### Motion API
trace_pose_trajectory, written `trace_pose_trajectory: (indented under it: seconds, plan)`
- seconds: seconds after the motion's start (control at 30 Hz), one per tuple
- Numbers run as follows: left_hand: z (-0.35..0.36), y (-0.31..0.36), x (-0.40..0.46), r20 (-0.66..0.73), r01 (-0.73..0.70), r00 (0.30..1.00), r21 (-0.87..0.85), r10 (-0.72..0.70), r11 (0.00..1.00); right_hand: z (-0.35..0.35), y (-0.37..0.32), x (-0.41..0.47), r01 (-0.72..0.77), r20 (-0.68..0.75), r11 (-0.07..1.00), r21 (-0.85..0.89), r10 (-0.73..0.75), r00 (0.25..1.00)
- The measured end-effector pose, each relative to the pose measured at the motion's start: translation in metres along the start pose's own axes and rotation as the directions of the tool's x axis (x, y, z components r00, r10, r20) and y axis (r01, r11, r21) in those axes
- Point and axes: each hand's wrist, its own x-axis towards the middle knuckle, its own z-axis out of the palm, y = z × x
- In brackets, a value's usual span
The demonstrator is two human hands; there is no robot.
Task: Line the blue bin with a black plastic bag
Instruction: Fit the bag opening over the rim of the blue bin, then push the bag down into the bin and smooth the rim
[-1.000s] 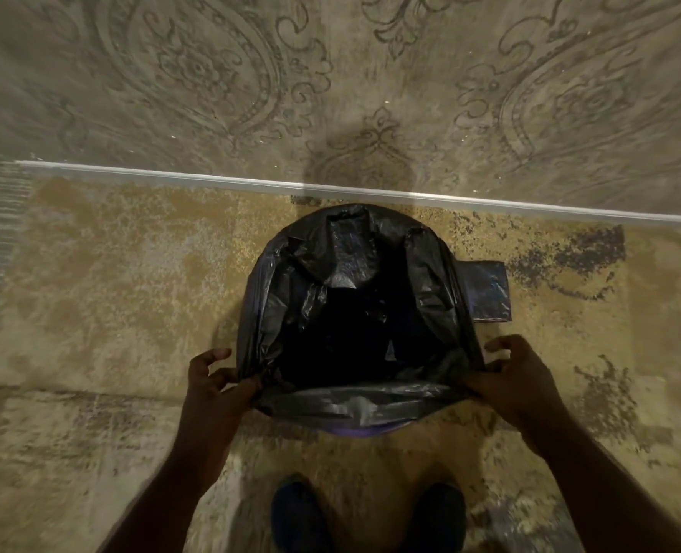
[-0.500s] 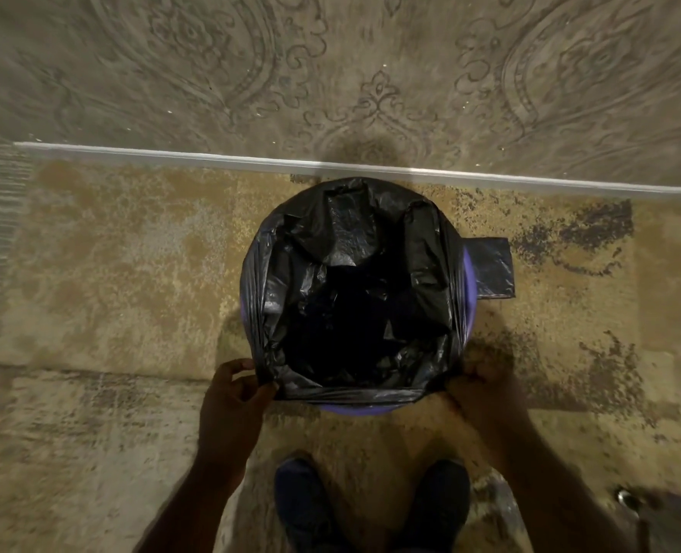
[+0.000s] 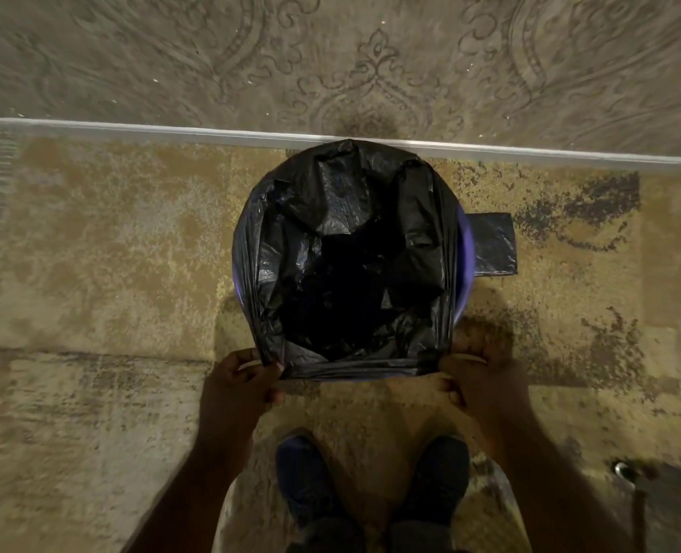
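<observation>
My left hand [image 3: 238, 383] pinches the near-left corner of the black bag [image 3: 347, 249], fingers curled shut on the plastic. My right hand [image 3: 480, 377] grips the near-right corner, closed on the bag edge too; exact finger contact is dim there. Between both grips the bag hem runs as a taut folded band along the near rim. Beyond the grips the bag mouth is spread open over the blue bin [image 3: 463, 273], plastic draped inside, crumpled, dark in the middle. Bin blue shows only as thin slivers at the right side, left side and under the near hem. Far edge of bag is bunched up, loosely folded inward. Right of the bin, past my right grip, a flat dark plastic flap [image 3: 494, 243] sticks out on the floor [image 3: 111, 253]. Bin stands on mottled tan floor, just beside the white baseboard [image 3: 131, 127] and patterned wall [image 3: 371, 65]. Behind the grips, toward me, my two dark shoes [image 3: 371, 476].
</observation>
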Motion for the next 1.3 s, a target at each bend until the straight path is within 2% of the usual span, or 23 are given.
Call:
trace_pose_trajectory:
  seconds: [0.1, 0.23, 0.37, 0.6, 0.73, 0.83, 1.0, 1.07, 1.13, 1.17, 1.23, 1.3]
  plan:
    - [0.0, -0.002, -0.001, 0.006, -0.031, 1.0, 0.067, 0.03, 0.997, 0.004, 0.004, -0.002, 0.058, 0.01, 0.988, -0.14, -0.057, 0.998]
    - [0.0, -0.004, 0.003, 0.012, -0.102, 0.995, 0.18, 0.101, 0.978, 0.009, 0.006, 0.002, 0.135, 0.036, 0.974, -0.182, -0.13, 0.991]
    - [0.005, -0.005, 0.007, -0.024, -0.166, 0.985, 0.188, 0.173, 0.968, 0.015, 0.013, 0.013, 0.132, -0.001, 0.989, -0.073, -0.132, 0.991]
    - [0.01, -0.011, 0.024, -0.094, -0.104, 0.99, -0.033, 0.101, 0.994, 0.031, 0.028, 0.024, 0.139, -0.011, 0.971, 0.194, -0.139, 0.99]
    - [0.007, -0.01, 0.035, -0.06, -0.149, 0.987, -0.005, 0.148, 0.989, 0.029, 0.03, 0.026, 0.178, -0.009, 0.951, 0.255, -0.181, 0.983]
    - [0.008, -0.004, 0.04, -0.006, -0.171, 0.985, -0.001, 0.171, 0.985, 0.028, 0.029, 0.03, 0.141, -0.008, 0.942, 0.303, -0.146, 0.989]
    - [0.011, -0.003, 0.052, 0.089, -0.14, 0.987, 0.109, 0.13, 0.984, 0.042, 0.03, 0.027, 0.127, 0.021, 0.926, 0.357, -0.144, 0.989]
    - [0.007, 0.002, 0.054, 0.091, -0.145, 0.987, 0.109, 0.135, 0.983, 0.037, 0.028, 0.031, 0.189, -0.037, 0.886, 0.424, -0.191, 0.981]
    - [0.003, 0.013, 0.055, 0.029, -0.144, 0.989, 0.023, 0.143, 0.989, 0.024, 0.019, 0.038, 0.267, -0.135, 0.823, 0.501, -0.23, 0.964]
    - [0.001, 0.021, 0.056, -0.023, -0.151, 0.988, -0.031, 0.15, 0.988, 0.018, 0.012, 0.041, 0.327, -0.176, 0.801, 0.501, -0.276, 0.945]
    - [0.0, 0.036, 0.058, -0.088, -0.207, 0.976, -0.079, 0.2, 0.975, 0.012, -0.007, 0.042, 0.45, -0.223, 0.818, 0.358, -0.393, 0.892]
    - [0.002, 0.047, 0.063, -0.052, -0.29, 0.956, -0.035, 0.288, 0.956, 0.015, -0.022, 0.048, 0.51, -0.213, 0.842, 0.178, -0.472, 0.855]
